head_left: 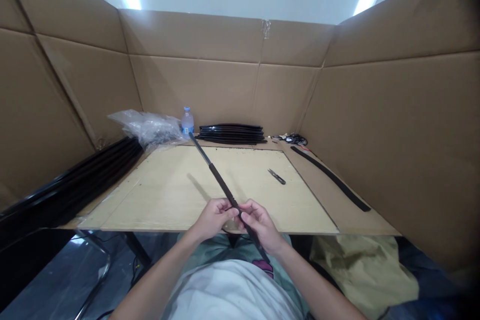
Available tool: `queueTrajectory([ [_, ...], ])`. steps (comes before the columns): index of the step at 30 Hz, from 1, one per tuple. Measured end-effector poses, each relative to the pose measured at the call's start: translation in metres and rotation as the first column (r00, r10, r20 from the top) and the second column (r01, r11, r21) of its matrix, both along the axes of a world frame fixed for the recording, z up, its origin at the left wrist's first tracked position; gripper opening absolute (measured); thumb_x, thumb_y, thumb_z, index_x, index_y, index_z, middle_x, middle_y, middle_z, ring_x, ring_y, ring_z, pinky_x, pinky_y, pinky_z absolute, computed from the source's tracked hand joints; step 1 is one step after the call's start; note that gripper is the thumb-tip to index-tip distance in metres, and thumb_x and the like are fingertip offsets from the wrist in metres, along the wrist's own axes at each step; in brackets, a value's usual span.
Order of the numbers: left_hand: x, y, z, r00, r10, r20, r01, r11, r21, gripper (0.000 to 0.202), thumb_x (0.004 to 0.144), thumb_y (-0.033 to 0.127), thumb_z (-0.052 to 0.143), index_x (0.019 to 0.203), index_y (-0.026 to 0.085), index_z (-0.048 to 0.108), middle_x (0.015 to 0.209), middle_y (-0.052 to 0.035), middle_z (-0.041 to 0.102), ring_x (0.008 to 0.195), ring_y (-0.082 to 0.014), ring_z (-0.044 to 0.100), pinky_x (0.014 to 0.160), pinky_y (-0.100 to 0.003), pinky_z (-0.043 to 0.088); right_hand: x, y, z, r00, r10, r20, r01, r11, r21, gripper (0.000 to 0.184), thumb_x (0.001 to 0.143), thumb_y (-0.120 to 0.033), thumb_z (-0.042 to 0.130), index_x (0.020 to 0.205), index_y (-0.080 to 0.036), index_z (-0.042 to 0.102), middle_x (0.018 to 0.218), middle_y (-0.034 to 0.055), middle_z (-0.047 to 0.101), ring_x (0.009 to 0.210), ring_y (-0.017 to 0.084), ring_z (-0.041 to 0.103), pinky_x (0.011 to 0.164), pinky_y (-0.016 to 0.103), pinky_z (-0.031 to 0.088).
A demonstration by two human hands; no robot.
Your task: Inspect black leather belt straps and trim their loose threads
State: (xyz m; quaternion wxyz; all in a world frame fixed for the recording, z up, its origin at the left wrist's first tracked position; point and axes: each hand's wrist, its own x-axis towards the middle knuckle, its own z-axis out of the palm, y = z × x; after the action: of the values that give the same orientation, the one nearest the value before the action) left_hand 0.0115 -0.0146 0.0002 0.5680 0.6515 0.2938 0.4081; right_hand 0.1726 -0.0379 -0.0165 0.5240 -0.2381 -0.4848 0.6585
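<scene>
White shirt (228,290) nearest; rod (224,184) between both hands' fingers (228,214).

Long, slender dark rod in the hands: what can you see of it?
The long, slender dark rod has a thicker, matte lower part and a thinner, glossier, metal-looking far part. It slants away leftward over the flat, pale yellow board. The bare left hand and bare right hand hold its thicker part.
</scene>
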Motion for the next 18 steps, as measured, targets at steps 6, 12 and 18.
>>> queueTrajectory([
  [6,-0.0013,-0.0016,0.0031,0.999,-0.053,0.012,0.052,0.996,0.074,0.03,0.078,0.034,0.06,0.092,0.008,0.065,0.083,-0.0096,0.068,0.078,-0.0196,0.061,0.071,-0.028,0.047,0.0015,0.0022,0.0047,0.993,0.035,0.116,-0.037,0.999,0.015,0.039,0.064,-0.017,0.076,0.1,-0.017,0.058,0.083,0.0017,0.061,0.068,0.01,0.055,0.058,0.019,0.043],
  [12,-0.0049,-0.0037,0.0016,0.996,-0.053,-0.076,0.057,0.998,0.04,0.03,0.081,0.037,0.054,0.076,0.008,0.063,0.066,-0.0068,0.065,0.062,-0.0168,0.061,0.059,-0.025,0.046,0.0017,0.0011,0.0095,0.988,0.064,0.138,-0.066,0.998,0.014,0.025,0.067,-0.02,0.073,0.078,-0.016,0.051,0.067,-0.0041,0.057,0.052,0.009,0.056,0.051,0.021,0.045],
  [18,-0.0018,-0.0075,0.0046,0.997,-0.071,-0.029,0.07,0.997,-0.03,0.03,0.081,0.038,0.054,0.07,0.01,0.058,0.062,-0.0062,0.064,0.061,-0.0176,0.063,0.059,-0.026,0.047,0.0007,-0.0016,0.0097,0.992,0.102,0.077,-0.102,0.995,-0.007,0.032,0.074,-0.026,0.069,0.077,-0.02,0.037,0.065,-0.0007,0.064,0.046,0.009,0.054,0.042,0.018,0.04],
])
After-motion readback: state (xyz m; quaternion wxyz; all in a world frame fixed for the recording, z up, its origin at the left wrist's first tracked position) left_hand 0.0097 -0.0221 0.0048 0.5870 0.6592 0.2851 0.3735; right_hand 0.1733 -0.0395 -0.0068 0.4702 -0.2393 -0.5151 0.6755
